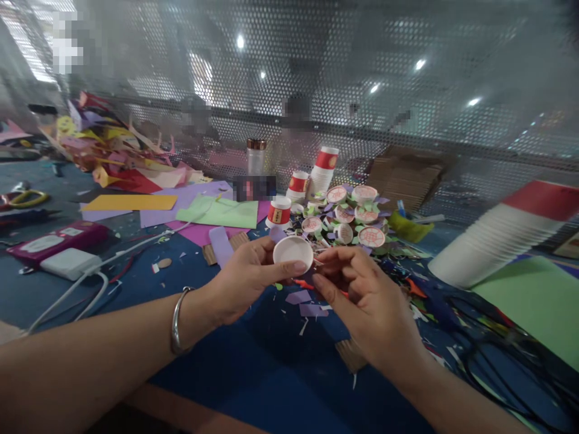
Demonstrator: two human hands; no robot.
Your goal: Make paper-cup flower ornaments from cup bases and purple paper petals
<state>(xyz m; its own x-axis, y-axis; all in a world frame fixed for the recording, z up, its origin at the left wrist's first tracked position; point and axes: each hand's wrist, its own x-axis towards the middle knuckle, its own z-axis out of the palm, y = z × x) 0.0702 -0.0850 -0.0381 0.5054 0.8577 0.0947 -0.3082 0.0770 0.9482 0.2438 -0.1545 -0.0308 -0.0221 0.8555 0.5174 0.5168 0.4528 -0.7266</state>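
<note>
Forearms are reaching in over the blue surface point(235, 367), the left one wearing a bracelet point(177, 322). The left hand point(244, 274) is gripping a short white cup point(293, 252) from its left side, thumb lying along the near lower edge and fingers curling behind. The cup is sitting between the two hands, held above the surface, its round base facing back toward the camera and tilting slightly up, so its short axis is running away from the person. The right hand point(362, 295) is closing in from the cup's right, fingers curled and fingertips pressing together at the cup's lower right edge; whether they are pinching the wall or a scrap is not showing. Paper scraps point(307, 304) are lying just below. Farther off, cut cups point(350, 220) are clustering, and a cup stack point(497, 238) is lying on its side at the right.
</note>
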